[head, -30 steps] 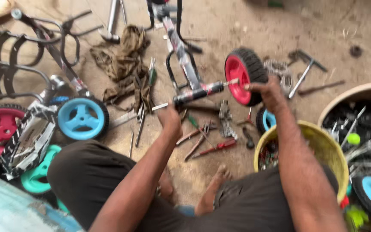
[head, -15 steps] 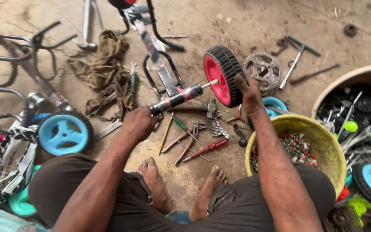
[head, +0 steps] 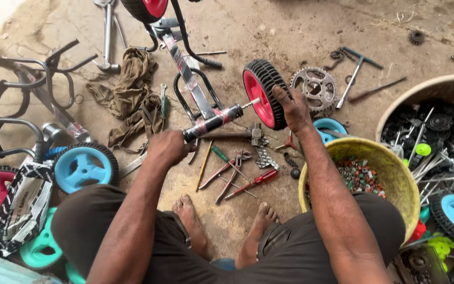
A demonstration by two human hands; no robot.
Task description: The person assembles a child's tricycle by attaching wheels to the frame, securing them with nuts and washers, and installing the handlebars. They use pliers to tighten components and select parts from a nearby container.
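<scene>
The left hand (head: 170,148) is closed around the near end of the axle tube (head: 212,121), a dark bar wrapped with red and silver film that sits at the bottom of the small bike frame (head: 185,71). The right hand (head: 293,108) lies on the tyre of the red wheel (head: 262,92), fingers curled over the tread and palm against its far side; the wheel stands upright on the thin axle rod poking from the tube's right end, close to the tube but not against it.

Compared with half a second ago, the view has shifted a little: the frame, wheel and both hands sit slightly higher and further right in the picture. The grips look the same as before, left on the tube, right on the tyre, and the wheel is still at the rod's end.

Below the tube, on the dirt floor, lie pliers (head: 232,172) and a red-handled screwdriver (head: 253,182), just ahead of the person's bare feet. A sprocket (head: 315,87) lies beside the right hand, a yellow tub (head: 374,152) of small parts stands under the right forearm, and a blue wheel (head: 84,165) lies left of the left arm.
</scene>
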